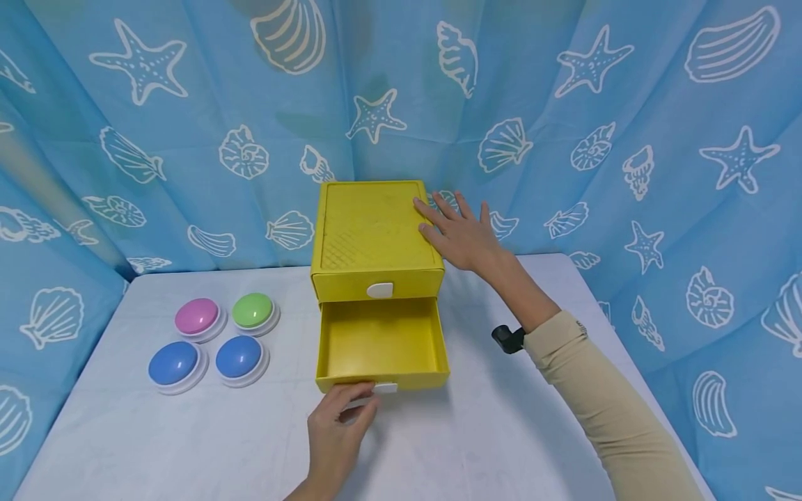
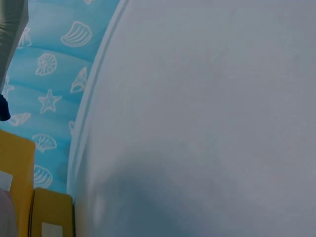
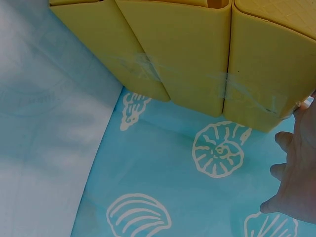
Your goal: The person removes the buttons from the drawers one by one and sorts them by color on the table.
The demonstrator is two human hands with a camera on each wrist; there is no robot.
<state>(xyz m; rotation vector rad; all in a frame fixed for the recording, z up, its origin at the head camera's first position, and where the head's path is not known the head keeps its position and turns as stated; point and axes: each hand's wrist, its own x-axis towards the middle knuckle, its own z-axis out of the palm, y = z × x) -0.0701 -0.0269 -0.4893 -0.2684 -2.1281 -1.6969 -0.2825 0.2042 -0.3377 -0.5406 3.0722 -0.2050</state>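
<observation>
A yellow two-drawer box (image 1: 376, 226) stands at the back of the table, its lower drawer (image 1: 382, 337) pulled out so that the yellow floor inside shows. At the front of that drawer, my left hand (image 1: 335, 428) pinches the white handle (image 1: 385, 387) with fingertips and thumb close together. My right hand (image 1: 460, 233) rests with spread fingers against the upper right edge of the box. The right wrist view shows the yellow side wall (image 3: 182, 59) and part of the right hand (image 3: 298, 168) beside it. Only a sliver of the left hand (image 2: 5, 217) appears in the left wrist view.
Left of the box lie several round push lights or buttons with white bases: pink (image 1: 197, 316), green (image 1: 253, 310) and two blue ones (image 1: 238, 356). A white cloth covers the table (image 1: 250, 445). Blue shell-patterned curtain (image 1: 401, 83) hangs behind and at both sides.
</observation>
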